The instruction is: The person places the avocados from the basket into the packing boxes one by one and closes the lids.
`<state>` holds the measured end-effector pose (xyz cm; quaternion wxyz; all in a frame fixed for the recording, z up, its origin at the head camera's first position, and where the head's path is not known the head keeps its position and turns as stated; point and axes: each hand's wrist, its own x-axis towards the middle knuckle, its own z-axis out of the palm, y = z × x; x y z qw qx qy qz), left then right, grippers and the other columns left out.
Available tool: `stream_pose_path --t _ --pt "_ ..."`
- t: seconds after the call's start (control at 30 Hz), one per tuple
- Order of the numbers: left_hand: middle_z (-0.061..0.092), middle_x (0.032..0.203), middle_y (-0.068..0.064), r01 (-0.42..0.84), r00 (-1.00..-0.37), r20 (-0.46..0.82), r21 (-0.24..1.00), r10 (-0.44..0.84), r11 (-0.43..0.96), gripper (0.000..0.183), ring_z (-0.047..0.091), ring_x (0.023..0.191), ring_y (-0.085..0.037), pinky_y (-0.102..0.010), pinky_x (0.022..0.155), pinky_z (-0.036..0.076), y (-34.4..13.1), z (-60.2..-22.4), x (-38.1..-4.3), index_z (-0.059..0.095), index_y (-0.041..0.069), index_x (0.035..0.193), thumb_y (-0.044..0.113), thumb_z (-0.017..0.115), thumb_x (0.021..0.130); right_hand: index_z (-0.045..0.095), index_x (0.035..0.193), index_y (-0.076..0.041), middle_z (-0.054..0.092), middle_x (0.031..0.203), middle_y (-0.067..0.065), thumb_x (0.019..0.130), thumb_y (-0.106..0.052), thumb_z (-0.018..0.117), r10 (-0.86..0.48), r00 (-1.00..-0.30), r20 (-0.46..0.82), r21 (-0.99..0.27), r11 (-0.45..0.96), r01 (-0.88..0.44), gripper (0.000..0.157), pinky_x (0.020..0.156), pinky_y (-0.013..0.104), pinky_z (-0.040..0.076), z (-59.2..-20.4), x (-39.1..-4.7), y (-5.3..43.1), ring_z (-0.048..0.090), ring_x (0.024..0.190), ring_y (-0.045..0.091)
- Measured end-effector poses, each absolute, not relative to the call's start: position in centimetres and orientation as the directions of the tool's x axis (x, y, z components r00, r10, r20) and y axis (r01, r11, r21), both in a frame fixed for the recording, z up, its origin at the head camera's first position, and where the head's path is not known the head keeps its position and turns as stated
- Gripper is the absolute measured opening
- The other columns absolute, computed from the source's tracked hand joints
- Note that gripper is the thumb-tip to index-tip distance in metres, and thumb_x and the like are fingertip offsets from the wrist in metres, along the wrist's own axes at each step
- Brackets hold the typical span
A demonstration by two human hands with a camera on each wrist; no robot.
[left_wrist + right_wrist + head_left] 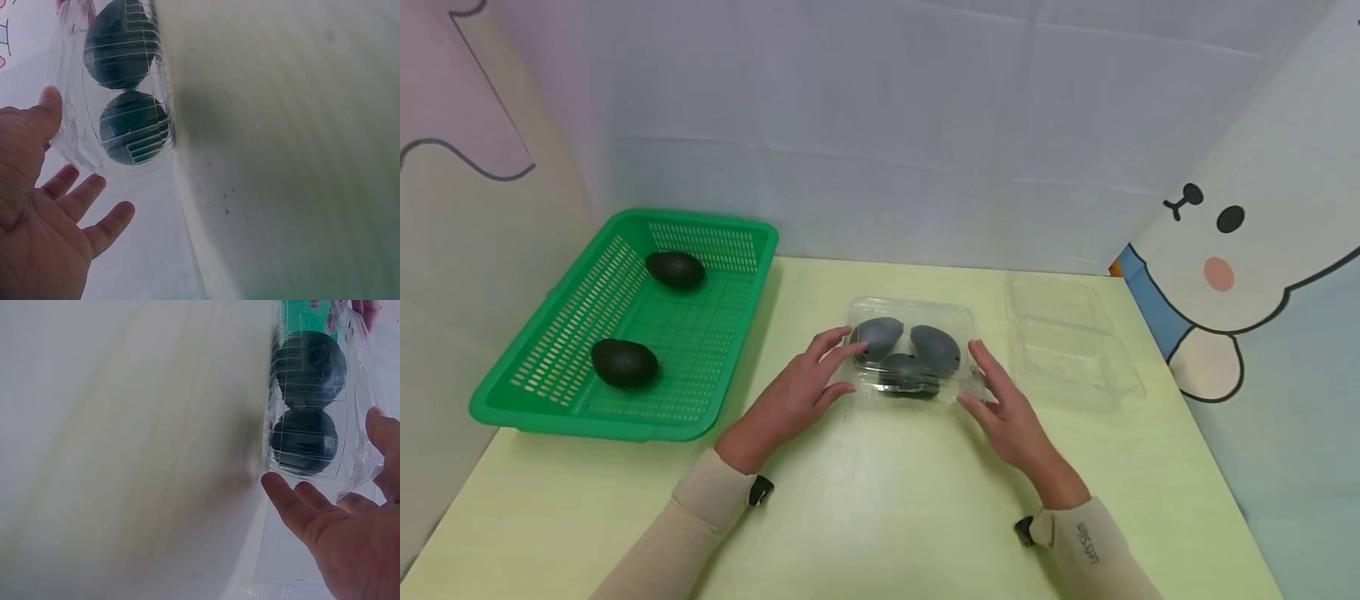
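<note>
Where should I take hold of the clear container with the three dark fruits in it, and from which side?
I'd take the clear container low at its left and right ends, left hand and right hand from opposite sides. It sits upright, and the three dark fruits lie between those ends. Its clear walls look thin, so press gently.

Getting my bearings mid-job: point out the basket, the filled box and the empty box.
Basket (pixel 696 333), head view: its bare floor.
Filled box (pixel 925 313), head view: bare far part of its clear top.
Empty box (pixel 1071 358), head view: its near half.
</note>
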<state>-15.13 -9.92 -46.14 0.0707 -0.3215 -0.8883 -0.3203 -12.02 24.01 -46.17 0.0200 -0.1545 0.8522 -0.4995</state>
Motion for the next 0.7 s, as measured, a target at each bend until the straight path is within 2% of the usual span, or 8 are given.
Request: stream_pose_path --t 0.33,0.7 --pt "0.037 0.159 -0.009 0.588 -0.805 0.308 0.529 0.507 0.612 0.059 0.067 0.105 -0.029 -0.045 0.091 0.055 -9.96 -46.13 -14.89 0.052 0.014 0.150 0.022 0.075 0.097 0.022 0.166 -0.021 0.011 0.172 0.010 0.103 -0.008 0.064 -0.290 -0.952 0.096 -0.862 0.455 -0.226 0.077 0.105 0.060 0.045 -46.37 -11.92 24.17 0.029 0.148 0.050" --pt "0.038 0.157 -0.009 0.572 -0.814 0.293 0.553 0.502 0.606 0.057 0.065 0.115 -0.029 -0.043 0.092 0.056 -9.93 -46.13 -14.75 0.055 0.013 0.147 0.023 0.077 0.096 0.022 0.166 -0.019 0.010 0.172 0.012 0.102 -0.007 0.066 -0.292 -0.952 0.088 -0.856 0.466 -0.222 0.079 0.103 0.058 0.048 -46.29 -11.69 24.31 0.035 0.145 0.049"
